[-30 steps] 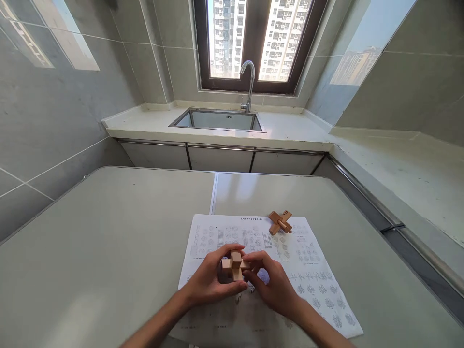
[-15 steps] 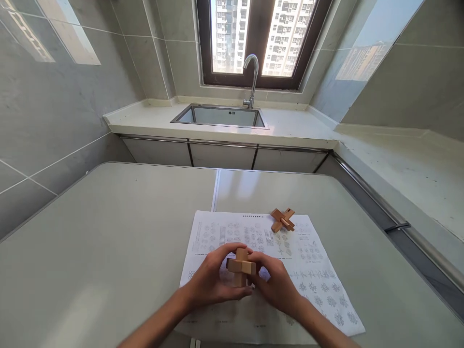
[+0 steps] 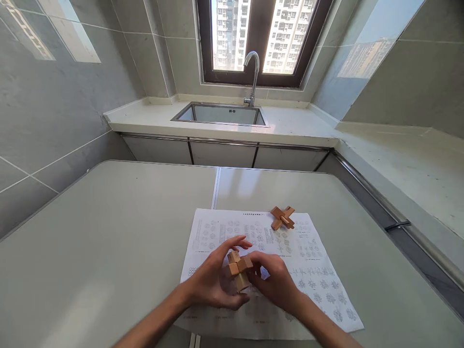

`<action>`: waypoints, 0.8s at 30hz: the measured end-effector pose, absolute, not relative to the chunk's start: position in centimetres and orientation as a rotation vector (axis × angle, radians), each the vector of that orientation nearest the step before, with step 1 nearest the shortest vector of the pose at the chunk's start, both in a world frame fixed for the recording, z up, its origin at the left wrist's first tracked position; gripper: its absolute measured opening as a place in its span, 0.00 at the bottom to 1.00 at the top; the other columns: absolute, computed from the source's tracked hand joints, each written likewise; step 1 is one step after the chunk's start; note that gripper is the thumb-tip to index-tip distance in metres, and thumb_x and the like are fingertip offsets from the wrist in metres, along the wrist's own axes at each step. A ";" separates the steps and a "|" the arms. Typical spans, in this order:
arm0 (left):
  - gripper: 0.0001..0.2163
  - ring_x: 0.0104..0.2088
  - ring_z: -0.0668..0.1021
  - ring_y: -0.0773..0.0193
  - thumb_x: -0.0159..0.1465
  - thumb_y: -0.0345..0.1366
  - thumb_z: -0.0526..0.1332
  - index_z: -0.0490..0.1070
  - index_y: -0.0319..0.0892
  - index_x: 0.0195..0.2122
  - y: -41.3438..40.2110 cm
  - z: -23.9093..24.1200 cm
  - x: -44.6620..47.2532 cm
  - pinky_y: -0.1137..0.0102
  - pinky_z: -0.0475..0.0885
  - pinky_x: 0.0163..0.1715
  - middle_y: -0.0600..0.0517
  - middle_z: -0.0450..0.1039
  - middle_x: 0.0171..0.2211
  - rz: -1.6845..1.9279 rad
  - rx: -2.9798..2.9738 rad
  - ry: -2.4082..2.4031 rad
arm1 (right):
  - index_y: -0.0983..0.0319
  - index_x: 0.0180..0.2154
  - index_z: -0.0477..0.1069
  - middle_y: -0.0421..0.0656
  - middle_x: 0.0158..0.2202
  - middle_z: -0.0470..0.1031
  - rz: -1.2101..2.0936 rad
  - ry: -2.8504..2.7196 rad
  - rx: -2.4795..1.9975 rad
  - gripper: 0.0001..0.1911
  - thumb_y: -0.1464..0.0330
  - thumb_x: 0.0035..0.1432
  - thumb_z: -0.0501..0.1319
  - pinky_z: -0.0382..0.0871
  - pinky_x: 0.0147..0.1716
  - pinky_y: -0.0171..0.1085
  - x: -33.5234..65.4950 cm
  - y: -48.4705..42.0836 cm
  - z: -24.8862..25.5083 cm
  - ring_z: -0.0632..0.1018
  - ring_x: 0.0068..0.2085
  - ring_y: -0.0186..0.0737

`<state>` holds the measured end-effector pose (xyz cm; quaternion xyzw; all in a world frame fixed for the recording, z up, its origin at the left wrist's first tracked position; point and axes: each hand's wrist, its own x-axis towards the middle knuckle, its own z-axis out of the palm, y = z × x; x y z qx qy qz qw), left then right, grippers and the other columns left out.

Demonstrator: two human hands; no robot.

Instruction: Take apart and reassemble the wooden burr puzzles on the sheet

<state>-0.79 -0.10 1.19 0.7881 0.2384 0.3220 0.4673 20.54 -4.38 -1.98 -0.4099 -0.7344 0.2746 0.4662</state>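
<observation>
Both of my hands hold a light wooden cross-shaped puzzle (image 3: 239, 269) just above a printed instruction sheet (image 3: 311, 275). My left hand (image 3: 215, 280) cups it from the left with the fingers curled round it, the index finger raised. My right hand (image 3: 275, 282) grips it from the right with pinched fingers. A second, darker wooden cross puzzle (image 3: 282, 217) lies on the far right corner of the sheet, apart from both hands.
The sheet lies on a pale grey table (image 3: 108, 232) with a seam down its middle. Beyond it run a white counter (image 3: 297, 128) with a steel sink (image 3: 221, 114) and tap (image 3: 252, 77), under a window. Tiled walls close both sides.
The puzzle has been turned in my hands and now sits tilted. My left index finger has lifted off it. The view has shifted slightly.
</observation>
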 end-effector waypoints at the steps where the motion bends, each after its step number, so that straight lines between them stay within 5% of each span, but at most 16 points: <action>1: 0.50 0.58 0.79 0.48 0.51 0.34 0.77 0.54 0.51 0.73 -0.1 1.2 -0.8 0.52 0.74 0.62 0.42 0.71 0.63 0.763 1.913 0.606 | 0.57 0.40 0.73 0.35 0.27 0.78 0.664 -1.796 -1.009 0.07 0.75 0.64 0.63 0.68 0.26 0.31 20.5 -4.4 -2.1 0.73 0.23 0.32; 6: 0.32 0.54 0.82 0.51 0.59 0.34 0.73 0.66 0.49 0.64 0.0 2.3 -0.6 0.56 0.76 0.59 0.46 0.79 0.57 0.657 1.876 0.639 | 0.56 0.41 0.73 0.35 0.27 0.78 0.677 -1.783 -1.025 0.05 0.72 0.65 0.65 0.70 0.26 0.31 20.9 -4.2 -2.2 0.73 0.23 0.32; 13: 0.36 0.59 0.80 0.50 0.60 0.34 0.74 0.61 0.51 0.68 -0.2 2.4 -0.3 0.55 0.74 0.63 0.44 0.75 0.63 0.700 1.826 0.645 | 0.57 0.41 0.71 0.34 0.25 0.75 0.653 -1.780 -1.049 0.06 0.73 0.65 0.64 0.70 0.24 0.31 20.9 -4.3 -2.2 0.74 0.22 0.32; 24: 0.34 0.53 0.83 0.53 0.66 0.35 0.70 0.58 0.47 0.70 -0.7 0.8 -0.4 0.56 0.77 0.58 0.45 0.79 0.55 0.674 1.838 0.735 | 0.56 0.47 0.70 0.44 0.40 0.82 0.441 -1.823 -0.967 0.09 0.75 0.69 0.61 0.73 0.26 0.34 21.1 -4.1 -1.9 0.76 0.26 0.34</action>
